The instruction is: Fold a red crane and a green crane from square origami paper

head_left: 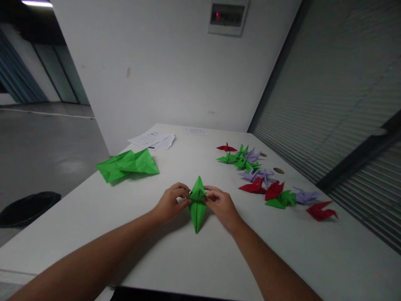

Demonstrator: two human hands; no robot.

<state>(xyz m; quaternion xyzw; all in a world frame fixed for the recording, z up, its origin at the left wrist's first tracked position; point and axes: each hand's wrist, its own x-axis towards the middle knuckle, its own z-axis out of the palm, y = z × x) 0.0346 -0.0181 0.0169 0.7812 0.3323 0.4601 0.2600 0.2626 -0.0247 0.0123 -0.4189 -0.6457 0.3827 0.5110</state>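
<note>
A green folded origami paper [197, 214], shaped like a long diamond, stands out at the middle of the white table. Its upper point slants away from me and its lower point toward me, with a crease running down the lower half. My left hand [172, 201] pinches its left edge near the middle. On the opposite edge, my right hand [222, 205] has thumb and fingers closed on the paper. Fingertips cover parts of both side edges.
Creased green paper sheets [128, 165] lie at the left, with printed papers [153, 140] behind them. Several folded cranes in green, purple and red [321, 212] spread along the right side. A black bin [29, 208] stands on the floor left of the table [125, 213]. Window blinds [338, 92] border the right.
</note>
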